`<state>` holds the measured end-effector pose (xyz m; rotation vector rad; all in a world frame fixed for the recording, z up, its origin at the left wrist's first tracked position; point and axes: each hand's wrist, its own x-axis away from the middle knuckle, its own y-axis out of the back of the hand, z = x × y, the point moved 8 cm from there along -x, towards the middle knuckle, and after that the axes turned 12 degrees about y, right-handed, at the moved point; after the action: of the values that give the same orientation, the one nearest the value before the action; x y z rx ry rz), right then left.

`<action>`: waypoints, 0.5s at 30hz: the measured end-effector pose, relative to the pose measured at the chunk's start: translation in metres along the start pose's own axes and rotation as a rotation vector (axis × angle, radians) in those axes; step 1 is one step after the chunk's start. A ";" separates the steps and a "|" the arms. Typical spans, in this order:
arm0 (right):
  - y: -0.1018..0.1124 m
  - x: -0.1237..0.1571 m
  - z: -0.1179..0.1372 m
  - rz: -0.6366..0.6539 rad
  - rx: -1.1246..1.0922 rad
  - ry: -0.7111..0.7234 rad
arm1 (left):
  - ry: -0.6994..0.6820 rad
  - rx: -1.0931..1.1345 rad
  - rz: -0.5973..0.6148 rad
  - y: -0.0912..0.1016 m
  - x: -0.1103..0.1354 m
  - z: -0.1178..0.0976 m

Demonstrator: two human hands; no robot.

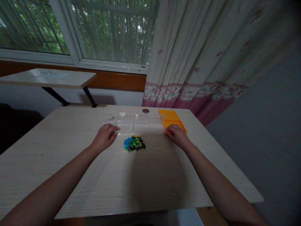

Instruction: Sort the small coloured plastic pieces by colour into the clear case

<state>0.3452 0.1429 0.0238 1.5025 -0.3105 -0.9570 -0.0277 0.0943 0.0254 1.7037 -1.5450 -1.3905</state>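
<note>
A transparent plastic compartment tray [141, 128] lies flat on the pale wooden table, its cells in two rows. At its left front corner is my left hand [105, 137], with thumb and fingers closed on the edge. My right hand [177, 135] grips the right front corner in the same way, close to an orange plastic tray [172, 116] that lies partly behind the fingers. Just in front of the clear tray sits a loose pile of small building bricks [134, 143] in blue, green, yellow, dark brown and pale tones. Neither hand touches the pile.
A small raised shelf [87, 77] on black legs stands at the table's back left. A round cable hole [145, 111] is set near the back edge. Behind hang a long curtain [174, 62] and a window; a grey wall [265, 125] borders the right side.
</note>
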 end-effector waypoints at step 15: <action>0.003 0.000 0.007 0.054 -0.066 0.026 | -0.014 -0.036 0.010 0.003 0.001 -0.004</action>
<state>0.3410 0.1372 0.0272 1.4384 -0.2969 -0.8966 -0.0259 0.0918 0.0287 1.6658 -1.5250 -1.4194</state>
